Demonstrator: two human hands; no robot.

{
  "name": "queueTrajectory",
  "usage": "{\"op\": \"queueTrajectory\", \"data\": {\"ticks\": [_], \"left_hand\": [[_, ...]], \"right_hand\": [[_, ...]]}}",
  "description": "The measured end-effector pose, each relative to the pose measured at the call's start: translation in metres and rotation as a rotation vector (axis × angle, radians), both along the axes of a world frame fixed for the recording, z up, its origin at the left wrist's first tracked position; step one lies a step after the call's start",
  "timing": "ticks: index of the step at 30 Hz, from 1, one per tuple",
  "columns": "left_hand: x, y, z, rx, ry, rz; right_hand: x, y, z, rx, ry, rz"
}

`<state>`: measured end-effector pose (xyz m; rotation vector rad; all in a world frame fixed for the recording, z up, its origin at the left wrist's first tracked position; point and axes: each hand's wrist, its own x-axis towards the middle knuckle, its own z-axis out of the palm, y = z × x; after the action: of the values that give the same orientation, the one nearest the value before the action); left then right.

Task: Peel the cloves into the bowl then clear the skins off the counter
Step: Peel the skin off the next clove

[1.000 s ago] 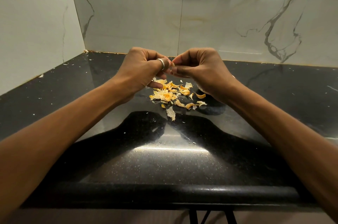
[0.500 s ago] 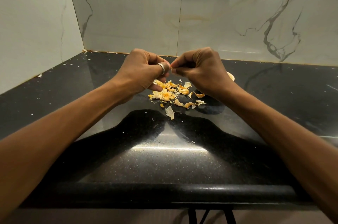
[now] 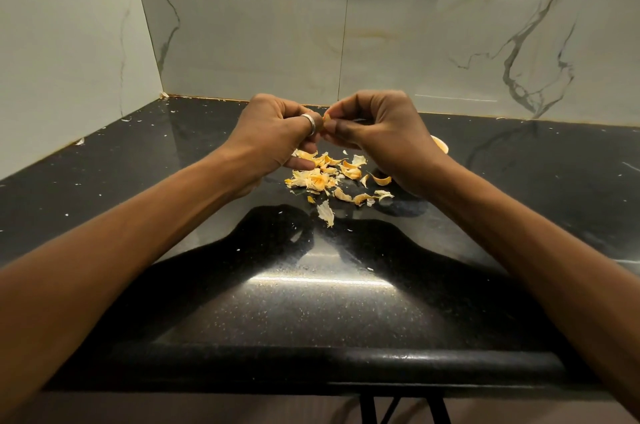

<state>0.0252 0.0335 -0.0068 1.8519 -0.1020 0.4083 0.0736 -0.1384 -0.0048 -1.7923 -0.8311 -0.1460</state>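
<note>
Pinching a clove [image 3: 326, 117] — left hand [image 3: 277, 137] and right hand [image 3: 381, 132], fingers curled.

Head view looks forward, down, close over the counter [image 3: 346, 302].

Left hand [image 3: 277, 136] and right hand [image 3: 377, 132] pinching a clove [image 3: 326, 117] between them, skins [image 3: 325, 177] scattered on black counter [image 3: 311, 302] below

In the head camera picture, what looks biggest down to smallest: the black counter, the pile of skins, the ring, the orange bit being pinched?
1. black counter
2. pile of skins
3. ring and orange bit: both tiny, too alike to rank.
</note>
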Motion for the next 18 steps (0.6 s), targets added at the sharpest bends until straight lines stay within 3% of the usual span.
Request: {"op": "queueTrajectory", "data": {"ticks": [4,9,12,18], "left_hand": [[0.001,0.002,0.000,-0.010,0.014,0.008],[0.001,0.004,0.001,-0.017,0.021,0.017],[0.001,0.003,0.002,-0.012,0.034,0.020],[0.002,0.005,-0.001,0.051,0.037,0.036]], "right_hand": [[0.000,-0.004,0.005,0.156,0.240,0.082],[0.000,-0.007,0.011,0.271,0.347,0.121],[-0.001,-0.010,0.017,0.235,0.306,0.070],[0.006,-0.024,0.029,-0.006,0.022,-0.138]]}}
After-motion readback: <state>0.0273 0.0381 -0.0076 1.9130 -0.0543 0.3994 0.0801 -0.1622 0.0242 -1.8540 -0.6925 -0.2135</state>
